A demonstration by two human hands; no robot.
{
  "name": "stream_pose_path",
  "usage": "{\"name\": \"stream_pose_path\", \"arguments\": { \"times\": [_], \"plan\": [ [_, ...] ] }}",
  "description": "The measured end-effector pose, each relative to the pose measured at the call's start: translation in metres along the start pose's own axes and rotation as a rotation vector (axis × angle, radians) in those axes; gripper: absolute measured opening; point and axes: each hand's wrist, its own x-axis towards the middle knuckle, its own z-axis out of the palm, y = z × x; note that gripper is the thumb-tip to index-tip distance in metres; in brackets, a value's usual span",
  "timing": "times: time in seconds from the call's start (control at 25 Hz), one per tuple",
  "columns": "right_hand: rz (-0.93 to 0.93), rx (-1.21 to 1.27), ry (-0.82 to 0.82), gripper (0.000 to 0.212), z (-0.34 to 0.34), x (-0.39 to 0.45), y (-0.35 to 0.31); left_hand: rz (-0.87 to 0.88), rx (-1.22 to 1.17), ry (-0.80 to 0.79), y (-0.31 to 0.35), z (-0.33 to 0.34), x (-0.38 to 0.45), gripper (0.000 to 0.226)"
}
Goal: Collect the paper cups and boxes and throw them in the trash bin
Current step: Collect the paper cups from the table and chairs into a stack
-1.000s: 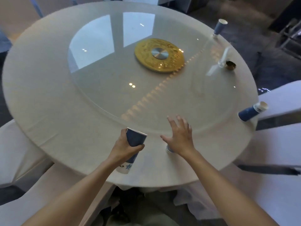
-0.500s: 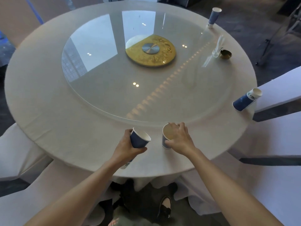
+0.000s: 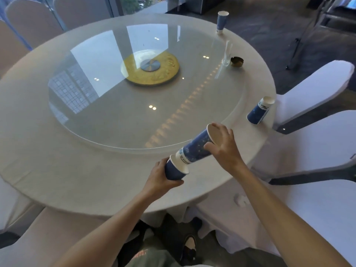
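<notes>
My left hand (image 3: pixel 159 180) grips a blue paper cup (image 3: pixel 174 171) above the near edge of the round table (image 3: pixel 57 170), tilted with its mouth up and to the right. My right hand (image 3: pixel 224 149) holds a second blue paper cup (image 3: pixel 196 147) by its rim end, tilted, its white base just inside the first cup's mouth. A third blue cup (image 3: pixel 259 111) stands at the table's right edge. A fourth (image 3: pixel 221 22) stands at the far right edge. No trash bin or box is in view.
A glass turntable (image 3: pixel 115 112) with a gold centre disc (image 3: pixel 150 67) covers the table's middle. A small glass holder (image 3: pixel 227 56) and a dark ashtray (image 3: pixel 237 61) sit at the far right. White-covered chairs (image 3: pixel 316 135) ring the table, close on the right and near left.
My right hand lifted the second cup off the table, tipped it and brought its base into the cup in my left hand. The view shifted left and back.
</notes>
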Motion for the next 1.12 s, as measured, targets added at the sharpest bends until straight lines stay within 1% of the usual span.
{"name": "stream_pose_path", "arguments": {
  "times": [0.12, 0.2, 0.32, 0.4, 0.48, 0.56, 0.64, 0.72, 0.76, 0.84, 0.92, 0.96, 1.0, 1.04, 1.12],
  "plan": [
    [0.04, -0.035, -0.091, 0.073, -0.021, -0.009, 0.017, 0.02, -0.022, -0.077, 0.023, 0.027, 0.014, 0.083],
    [0.092, -0.075, -0.14, 0.074, -0.033, -0.012, 0.034, 0.05, -0.049, -0.186, 0.039, 0.047, 0.026, 0.084],
    [0.234, -0.091, -0.124, 0.075, -0.046, -0.016, 0.061, 0.087, -0.099, -0.355, 0.059, 0.088, 0.045, 0.082],
    [0.335, -0.071, -0.087, 0.08, -0.051, -0.021, 0.082, 0.092, -0.13, -0.413, 0.072, 0.115, 0.053, 0.079],
    [0.413, -0.048, -0.05, 0.089, -0.054, -0.026, 0.102, 0.09, -0.17, -0.455, 0.077, 0.141, 0.058, 0.074],
    [0.498, -0.003, -0.045, 0.088, -0.059, -0.033, 0.12, 0.082, -0.184, -0.52, 0.077, 0.163, 0.061, 0.072],
    [0.575, 0.053, -0.121, 0.079, -0.063, -0.044, 0.14, 0.073, -0.147, -0.571, 0.072, 0.182, 0.062, 0.074],
    [0.644, 0.062, -0.193, 0.082, -0.064, -0.057, 0.164, 0.039, -0.102, -0.603, 0.063, 0.196, 0.058, 0.077],
    [0.682, 0.065, -0.196, 0.084, -0.065, -0.061, 0.177, 0.021, -0.069, -0.622, 0.056, 0.203, 0.056, 0.079],
    [0.726, 0.1, -0.099, 0.081, -0.067, -0.062, 0.205, -0.003, 0.011, -0.664, 0.044, 0.214, 0.054, 0.083],
    [0.764, 0.11, 0.046, 0.068, -0.073, -0.056, 0.232, -0.039, 0.057, -0.68, 0.03, 0.228, 0.054, 0.083],
    [0.781, 0.074, 0.088, 0.065, -0.075, -0.052, 0.25, -0.066, 0.071, -0.671, 0.023, 0.237, 0.055, 0.083],
    [0.791, -0.005, 0.095, 0.067, -0.077, -0.046, 0.271, -0.083, 0.084, -0.655, 0.017, 0.248, 0.057, 0.083],
    [0.799, -0.107, 0.059, 0.07, -0.076, -0.039, 0.298, -0.104, 0.094, -0.641, 0.008, 0.262, 0.058, 0.083],
    [0.785, -0.34, -0.07, 0.078, -0.072, -0.024, 0.352, -0.146, 0.099, -0.615, -0.012, 0.293, 0.061, 0.085]
  ]
}}
